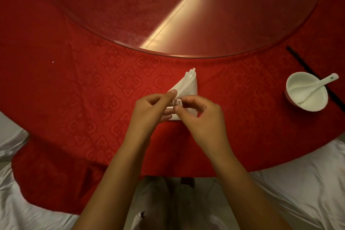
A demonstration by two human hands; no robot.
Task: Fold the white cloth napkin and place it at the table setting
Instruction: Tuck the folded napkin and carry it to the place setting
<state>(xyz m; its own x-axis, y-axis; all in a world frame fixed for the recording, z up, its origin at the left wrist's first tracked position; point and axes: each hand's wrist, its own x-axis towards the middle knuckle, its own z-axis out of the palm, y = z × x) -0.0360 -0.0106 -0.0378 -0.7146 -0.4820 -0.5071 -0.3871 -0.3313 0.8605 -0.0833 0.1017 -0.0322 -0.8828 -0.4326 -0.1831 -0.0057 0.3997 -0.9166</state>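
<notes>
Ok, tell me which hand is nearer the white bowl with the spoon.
Right. The right hand works the napkin on the side towards the bowl; the left hand sits further away, on the napkin's far side.

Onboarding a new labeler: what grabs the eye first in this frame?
The white napkin, folded to a layered triangle, stands out at centre on the red tablecloth, with the left hand and right hand pinching its near edge. At right sits a white bowl holding a spoon. Behind, a glass turntable reflects a bright strip.
</notes>
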